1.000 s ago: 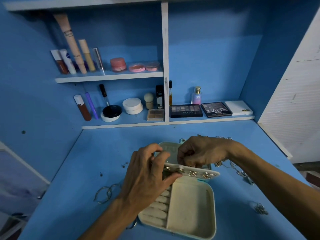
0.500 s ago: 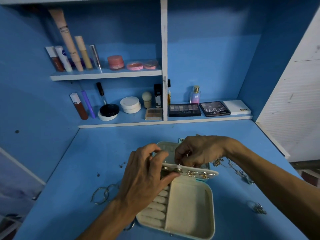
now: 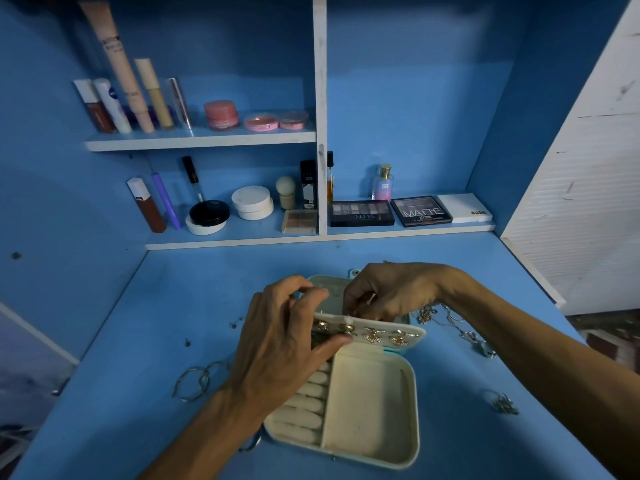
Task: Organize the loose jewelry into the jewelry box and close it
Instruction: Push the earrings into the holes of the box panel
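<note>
A cream jewelry box (image 3: 374,407) lies open on the blue desk, with ring rolls on its left side and a bare compartment on the right. Its earring panel (image 3: 384,332) stands up across the middle with several gold earrings pinned to it. My left hand (image 3: 287,341) grips the panel's left end, thumb in front and fingers over the top. Behind the panel my right hand (image 3: 388,292) has its fingertips curled at the top edge, pinching something small that I cannot make out. Loose bangles (image 3: 197,379), chains (image 3: 446,317) and a small ring cluster (image 3: 502,403) lie around the box.
Two small studs (image 3: 235,323) lie left of the box. Shelves at the back hold cosmetics: tubes (image 3: 121,81), compacts (image 3: 207,216), eyeshadow palettes (image 3: 420,211) and a perfume bottle (image 3: 382,183). A white slatted panel (image 3: 588,168) stands at the right.
Both hands stay at the earring panel, with only slight finger shifts. The camera view has drifted a little.
</note>
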Demonstrator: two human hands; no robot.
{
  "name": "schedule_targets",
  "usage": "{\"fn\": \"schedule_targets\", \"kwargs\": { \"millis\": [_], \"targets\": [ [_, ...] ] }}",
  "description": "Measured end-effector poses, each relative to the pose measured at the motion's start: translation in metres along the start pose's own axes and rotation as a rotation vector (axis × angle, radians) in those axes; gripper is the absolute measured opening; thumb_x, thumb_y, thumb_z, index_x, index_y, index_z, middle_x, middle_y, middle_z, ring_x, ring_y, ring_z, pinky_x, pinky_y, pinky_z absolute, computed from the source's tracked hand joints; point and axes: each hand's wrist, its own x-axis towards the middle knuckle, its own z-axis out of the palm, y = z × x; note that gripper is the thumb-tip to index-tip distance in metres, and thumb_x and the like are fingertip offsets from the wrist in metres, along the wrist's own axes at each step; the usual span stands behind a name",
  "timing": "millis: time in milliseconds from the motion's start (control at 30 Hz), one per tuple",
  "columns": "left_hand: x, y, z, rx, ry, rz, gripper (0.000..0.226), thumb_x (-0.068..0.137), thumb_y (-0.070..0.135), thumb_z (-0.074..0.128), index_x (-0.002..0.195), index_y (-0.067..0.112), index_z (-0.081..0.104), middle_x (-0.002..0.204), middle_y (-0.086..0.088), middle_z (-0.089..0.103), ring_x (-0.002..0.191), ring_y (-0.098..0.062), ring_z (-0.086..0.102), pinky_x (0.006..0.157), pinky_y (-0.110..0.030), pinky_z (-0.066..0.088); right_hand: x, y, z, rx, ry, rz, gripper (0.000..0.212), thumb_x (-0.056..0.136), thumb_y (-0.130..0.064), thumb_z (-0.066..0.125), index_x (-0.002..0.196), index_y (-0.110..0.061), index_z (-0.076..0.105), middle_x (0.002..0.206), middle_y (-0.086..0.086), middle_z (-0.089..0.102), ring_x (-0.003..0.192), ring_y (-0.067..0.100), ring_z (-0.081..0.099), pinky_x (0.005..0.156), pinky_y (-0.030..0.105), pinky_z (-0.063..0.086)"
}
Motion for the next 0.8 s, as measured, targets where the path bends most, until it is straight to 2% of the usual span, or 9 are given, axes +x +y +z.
{"fn": "schedule_targets", "kwargs": {
  "millis": [100, 200, 300, 400, 467, 600, 733, 800],
  "targets": [
    [-0.0002, 0.0001, 0.0003, 0.000, -0.003, -0.001, 0.079, 0.065, 0.054, 0.083, 0.119, 0.011, 0.045, 0.119, -0.009, 0.040, 0.098, -0.021, 0.047, 0.072, -0.039, 0.055, 0.0054, -0.0014, 0.0014, -0.041, -0.035, 0.005, 0.003, 0.092, -0.024, 0.069, 0.092, -0.024, 0.072, 0.091, 0.000, 0.074, 0.080, 0.013, 0.066, 0.076, 0.041, 0.058],
    [-0.0011, -0.0006, 0.0009, -0.001, -0.011, -0.007, 0.080, 0.066, 0.053, 0.084, 0.121, 0.011, 0.045, 0.121, -0.010, 0.040, 0.099, -0.022, 0.048, 0.072, -0.041, 0.056, 0.0070, -0.0053, 0.0019, -0.038, -0.052, 0.011, 0.008, 0.092, -0.027, 0.069, 0.085, -0.025, 0.072, 0.081, -0.003, 0.072, 0.074, 0.009, 0.063, 0.069, 0.035, 0.053],
    [-0.0007, -0.0002, 0.0007, 0.000, -0.014, -0.006, 0.081, 0.065, 0.053, 0.084, 0.122, 0.011, 0.045, 0.120, -0.010, 0.040, 0.099, -0.021, 0.047, 0.072, -0.040, 0.056, 0.0083, -0.0053, 0.0021, -0.018, -0.059, 0.015, 0.007, 0.091, -0.027, 0.070, 0.086, -0.023, 0.072, 0.082, 0.001, 0.071, 0.074, 0.012, 0.061, 0.070, 0.036, 0.052],
    [-0.0004, 0.0005, 0.0004, -0.001, -0.012, -0.007, 0.081, 0.064, 0.053, 0.084, 0.122, 0.011, 0.045, 0.120, -0.010, 0.040, 0.099, -0.021, 0.047, 0.073, -0.040, 0.055, 0.0085, -0.0045, 0.0019, 0.007, -0.066, 0.010, 0.007, 0.088, -0.031, 0.071, 0.090, -0.025, 0.074, 0.091, 0.003, 0.074, 0.081, 0.017, 0.066, 0.079, 0.042, 0.057],
    [-0.0004, -0.0001, 0.0008, -0.007, -0.011, -0.015, 0.081, 0.064, 0.053, 0.084, 0.122, 0.012, 0.044, 0.121, -0.009, 0.040, 0.100, -0.022, 0.047, 0.073, -0.041, 0.055, 0.0073, -0.0034, 0.0002, 0.017, -0.072, 0.011, 0.003, 0.089, -0.027, 0.071, 0.088, -0.030, 0.072, 0.091, -0.003, 0.074, 0.085, 0.013, 0.067, 0.084, 0.043, 0.058],
    [-0.0003, -0.0007, 0.0013, -0.010, -0.015, -0.022, 0.082, 0.065, 0.054, 0.082, 0.124, 0.012, 0.044, 0.122, -0.010, 0.040, 0.101, -0.022, 0.048, 0.074, -0.041, 0.057, 0.0070, -0.0012, 0.0000, 0.040, -0.071, 0.023, 0.012, 0.092, -0.021, 0.070, 0.084, -0.030, 0.070, 0.084, -0.008, 0.071, 0.080, 0.009, 0.064, 0.078, 0.035, 0.055],
    [-0.0008, -0.0009, 0.0018, -0.016, -0.021, -0.032, 0.081, 0.067, 0.055, 0.081, 0.125, 0.012, 0.044, 0.123, -0.010, 0.040, 0.102, -0.023, 0.048, 0.075, -0.043, 0.057, 0.0107, -0.0016, 0.0027, 0.030, -0.077, 0.011, 0.019, 0.093, -0.022, 0.068, 0.075, -0.030, 0.068, 0.072, -0.010, 0.066, 0.069, 0.009, 0.057, 0.068, 0.035, 0.048],
    [-0.0009, -0.0011, 0.0022, -0.014, -0.030, -0.035, 0.081, 0.067, 0.055, 0.081, 0.126, 0.012, 0.044, 0.124, -0.010, 0.040, 0.102, -0.023, 0.047, 0.074, -0.044, 0.057, 0.0110, -0.0010, 0.0026, 0.042, -0.081, 0.007, 0.016, 0.092, -0.026, 0.068, 0.076, -0.028, 0.069, 0.074, -0.006, 0.066, 0.070, 0.011, 0.057, 0.068, 0.037, 0.047]
  ]
}}
